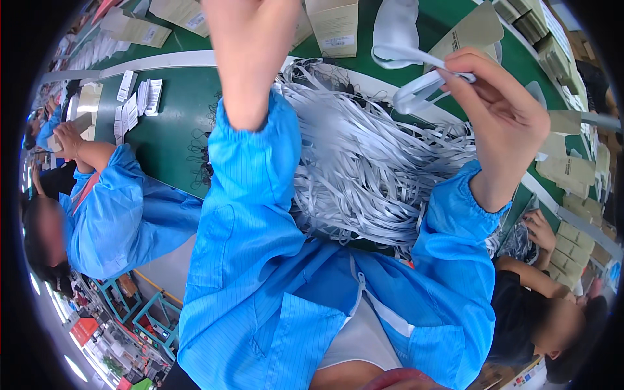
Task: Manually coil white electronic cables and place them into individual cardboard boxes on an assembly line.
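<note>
My right hand (504,107), raised at the upper right, pinches a looped white flat strap (416,91) between thumb and fingertips. Loops of the strap hang out to the left of those fingers. My left hand (253,26) reaches forward past the top edge, so its fingers are out of sight and what it touches cannot be seen. Between my two forearms lies a big tangled pile of similar white straps (370,169). Thin black cords (325,75) show at the pile's far edge.
Cream boxes (333,29) stand along the far side, beyond a pale rail (162,63). Small white labelled cards (140,101) lie on the green table (175,91) at left. A co-worker in blue (117,208) sits at left, another in black (520,305) at right.
</note>
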Tool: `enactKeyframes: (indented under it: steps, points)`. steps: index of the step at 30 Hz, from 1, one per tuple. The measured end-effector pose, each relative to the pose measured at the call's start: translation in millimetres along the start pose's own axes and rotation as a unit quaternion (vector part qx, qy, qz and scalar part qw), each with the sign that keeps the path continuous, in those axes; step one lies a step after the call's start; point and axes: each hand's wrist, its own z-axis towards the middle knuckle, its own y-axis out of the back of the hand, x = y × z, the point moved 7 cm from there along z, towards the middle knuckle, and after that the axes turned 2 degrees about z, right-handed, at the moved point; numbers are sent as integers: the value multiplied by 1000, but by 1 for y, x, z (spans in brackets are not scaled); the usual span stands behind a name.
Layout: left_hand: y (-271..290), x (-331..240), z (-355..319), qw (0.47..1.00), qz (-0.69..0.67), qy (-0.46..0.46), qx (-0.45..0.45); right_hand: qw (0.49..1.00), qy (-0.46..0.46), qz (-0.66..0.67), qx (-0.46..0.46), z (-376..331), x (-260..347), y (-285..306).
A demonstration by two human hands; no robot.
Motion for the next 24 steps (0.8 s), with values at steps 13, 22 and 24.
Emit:
enactKeyframes:
  steps: [13,22,24]
  points:
    - [-51,-6,-20,975,115,-79,175,992,-85,-23,94,-4,4,-2]
    - [-67,-28,-36,986,-18,-9,167,960,122,-245,-61,5,7,-5]
    - [-68,-25,-35,989,-6,-8,148,946,119,-302,-8,7,4,-11]
